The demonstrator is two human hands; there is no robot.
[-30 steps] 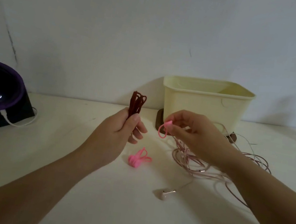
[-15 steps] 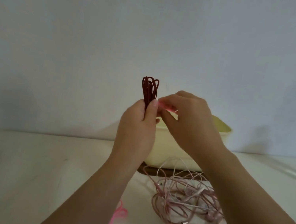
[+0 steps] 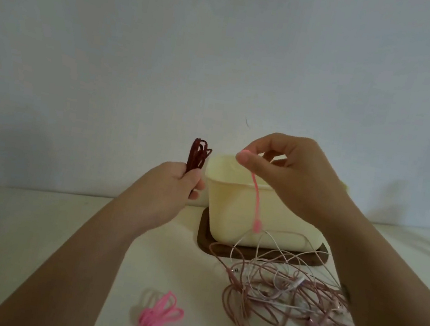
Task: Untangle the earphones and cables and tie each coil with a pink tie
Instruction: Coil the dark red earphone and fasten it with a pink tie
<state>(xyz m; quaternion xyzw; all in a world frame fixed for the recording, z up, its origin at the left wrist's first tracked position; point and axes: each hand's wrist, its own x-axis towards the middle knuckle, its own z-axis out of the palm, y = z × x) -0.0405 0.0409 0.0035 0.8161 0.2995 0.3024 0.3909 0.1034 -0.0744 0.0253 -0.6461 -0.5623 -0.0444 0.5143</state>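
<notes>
One coil in hand, head view. Left hand (image 3: 174, 184) grips the dark red coil (image 3: 198, 154) just left of the cream tub (image 3: 231, 212). Right hand (image 3: 285, 170) pinches a pink tie (image 3: 255, 199), which dangles before the tub. My judgement of the next move: wrap the tie round the coil. The hands have open air between them; the tangle (image 3: 285, 299) lies on the desk (image 3: 57, 237) in front of the tub.

right hand (image 3: 289, 179): half a second ago it was jammed right up against the left hand (image 3: 168, 186), now it's pulled off to the side, well apart
pink tie (image 3: 255, 199): a little loop a second ago, now dangling straight down from the pinch, in front of the cream tub (image 3: 231, 215)
dark red coil (image 3: 197, 154): dropped lower and leftward along with the left hand gripping it
</notes>
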